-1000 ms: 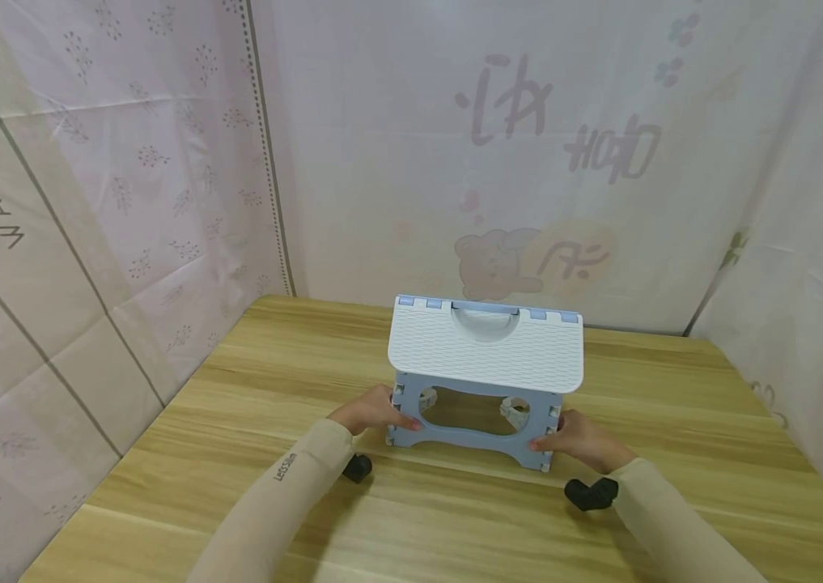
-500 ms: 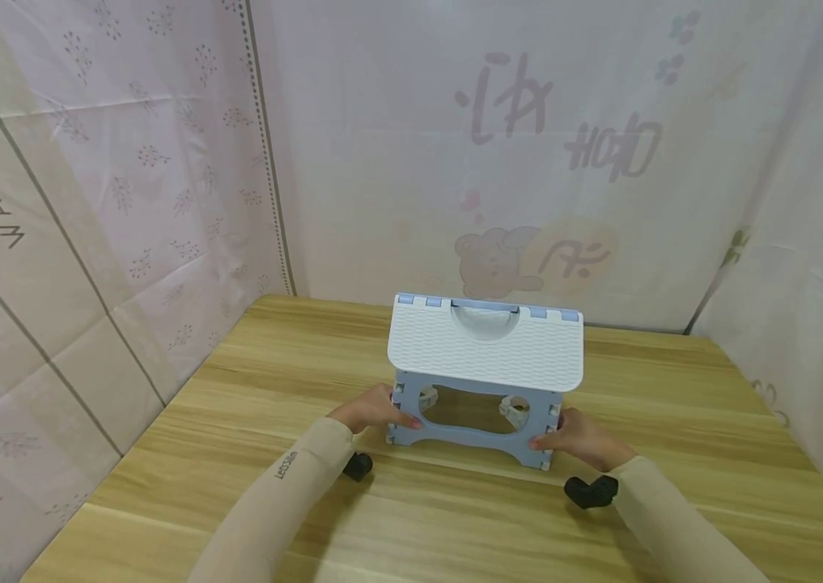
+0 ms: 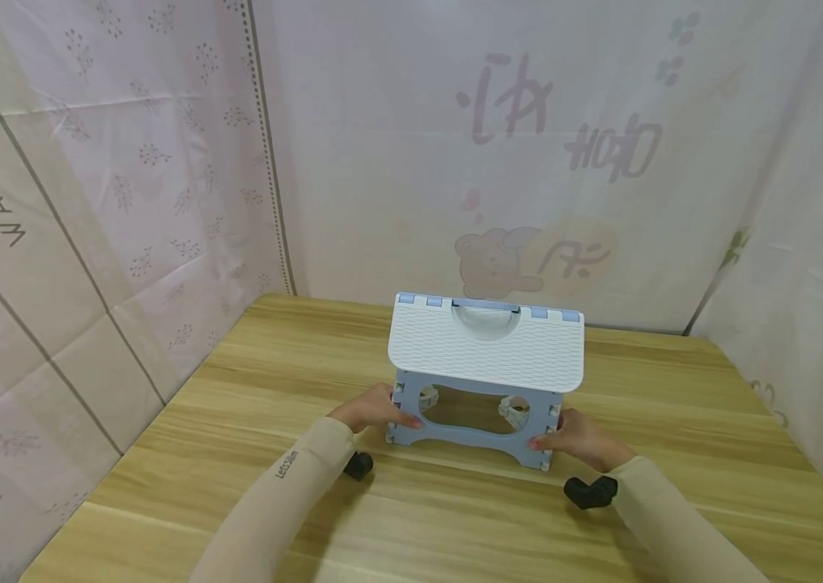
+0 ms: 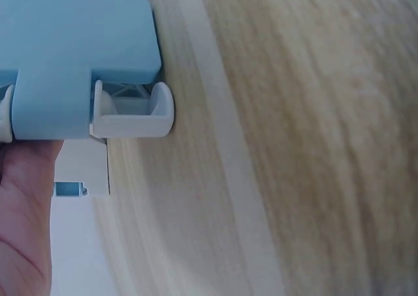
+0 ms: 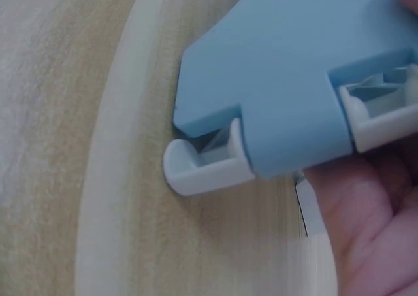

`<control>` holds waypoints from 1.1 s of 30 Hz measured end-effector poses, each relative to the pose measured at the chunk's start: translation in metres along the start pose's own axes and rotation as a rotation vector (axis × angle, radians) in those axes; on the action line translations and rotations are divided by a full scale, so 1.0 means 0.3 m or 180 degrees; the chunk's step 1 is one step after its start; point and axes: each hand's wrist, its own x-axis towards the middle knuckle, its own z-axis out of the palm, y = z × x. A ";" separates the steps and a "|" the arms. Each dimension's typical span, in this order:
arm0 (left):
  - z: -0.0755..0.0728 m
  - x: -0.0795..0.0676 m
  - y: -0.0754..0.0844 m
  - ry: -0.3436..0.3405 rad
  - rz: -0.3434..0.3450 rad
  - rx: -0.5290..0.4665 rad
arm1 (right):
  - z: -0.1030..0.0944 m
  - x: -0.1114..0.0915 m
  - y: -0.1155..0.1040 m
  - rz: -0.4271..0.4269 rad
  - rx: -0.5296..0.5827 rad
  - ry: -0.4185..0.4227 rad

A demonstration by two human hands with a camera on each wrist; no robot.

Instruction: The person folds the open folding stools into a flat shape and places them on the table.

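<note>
- White and pale-blue plastic make up the folding step stool (image 3: 485, 368) I hold between my hands; it stands upright on the pale wood-grain worktop (image 3: 455, 526), just right of centre in the head view.
- My left hand (image 3: 371, 409) grips one end, thumb on the flat pale-blue front panel (image 3: 465, 437), the other fingers mostly out of sight behind the edge.
- My right hand (image 3: 586, 440) holds the opposite end the same way, so both sets of fingers are closed round the stool.
- Done, as far as I can see: the stool is up on its feet, and I have a firm hold at both ends.
- Partway, I judge: the white ribbed top panel (image 3: 426, 344) slopes down toward me from its blue-edged ridge, like one side of a roof, neither level nor folded against the front panel.
- Left over, then, is settling that top one way or the other; from this I cannot tell whether I am opening it or closing it.
- Hidden from me: the far half of the top and the rear panel.
</note>
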 end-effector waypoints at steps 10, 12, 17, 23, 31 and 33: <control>0.002 -0.003 0.004 0.0041 -0.0029 -0.0007 | 0.007 0.002 0.002 0.0037 0.0012 0.0061; 0.003 -0.006 0.008 0.0065 -0.0033 -0.0009 | 0.009 0.001 0.001 0.0057 -0.0004 0.0105; 0.005 -0.013 0.013 0.0106 -0.0027 0.0046 | 0.015 -0.001 0.002 0.0101 -0.0036 0.0197; -0.003 -0.019 0.006 0.0109 -0.0031 0.0069 | 0.021 -0.007 0.012 -0.0029 -0.0158 0.0309; -0.011 -0.030 -0.017 0.0128 0.0012 -0.0196 | 0.030 -0.017 0.017 -0.0164 -0.0051 0.0410; -0.008 -0.030 -0.015 0.0141 -0.0016 -0.0220 | 0.028 -0.018 0.022 -0.0152 -0.0020 0.0380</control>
